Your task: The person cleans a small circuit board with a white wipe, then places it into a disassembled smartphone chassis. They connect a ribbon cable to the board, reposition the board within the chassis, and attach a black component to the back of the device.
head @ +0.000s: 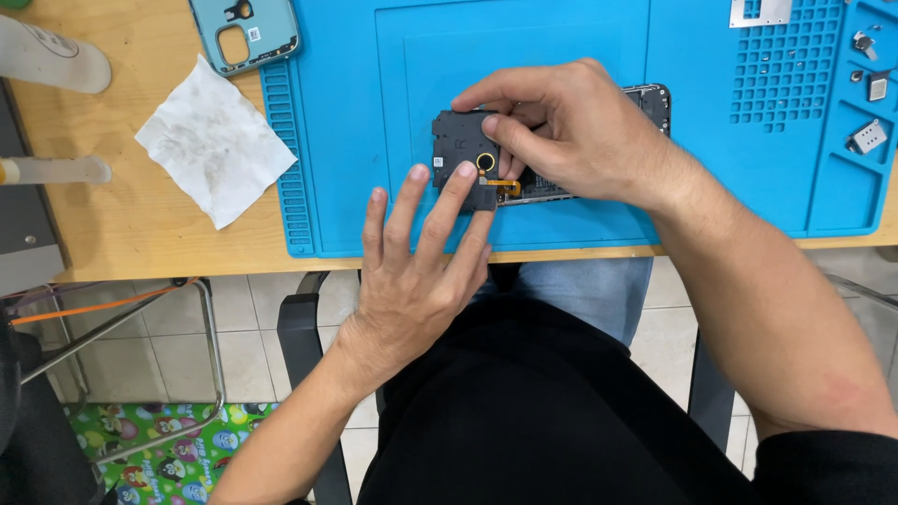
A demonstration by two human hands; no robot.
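Observation:
A dark opened phone (pixel 649 101) lies on the blue work mat (pixel 374 112), mostly covered by my right hand (pixel 575 131). That hand pinches a black inner cover plate (pixel 458 140) at its upper edge and rests over the phone body. My left hand (pixel 416 271) reaches up from below, fingers spread, with two fingertips pressing the plate's lower edge near a small gold ring and an orange flex strip (pixel 508 185).
A light blue phone back frame (pixel 245 33) lies at the mat's top left. A stained white wipe (pixel 213 138) sits on the wooden desk. Small metal parts (pixel 868 137) fill the mat's right compartments, a metal plate (pixel 760 11) at top. White bottles (pixel 51 58) lie at left.

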